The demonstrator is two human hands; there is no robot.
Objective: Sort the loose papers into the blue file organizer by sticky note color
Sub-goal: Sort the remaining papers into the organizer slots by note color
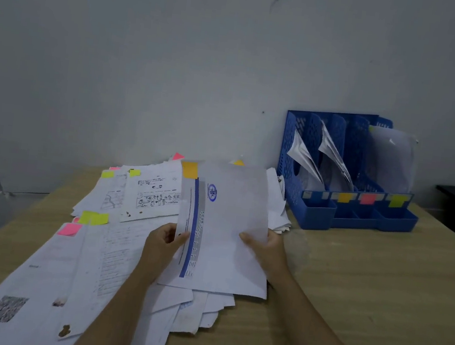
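A single sheet of paper (222, 229) is being held up between both hands above a wooden table (364, 289). The left hand (163, 243) is pinching its left edge with the thumb in front; the right hand (264, 248) is gripping the right edge, fingers mostly hidden behind the page. The sheet is being tilted towards the camera, probably so that the orange sticky note (190, 169) at its top left corner can be read.

Beneath and to the left of the hands, the loose papers (90, 255) are lying fanned out in an overlapping pile, tagged with yellow and pink notes. Ahead and to the right of the right hand, well apart from it, the blue file organizer (347, 169) is standing against the wall. Coloured labels are being shown along its front: an orange label (344, 197), a pink label (367, 199) and a yellow label (397, 200). The held sheet seems bound for the orange slot.

The label on the leftmost slot is too faint to be made out. Papers already filed are being seen only as curled edges, their notes mostly hidden. Printed text is blurred throughout, and the pile is being cut off at the lower left edge.
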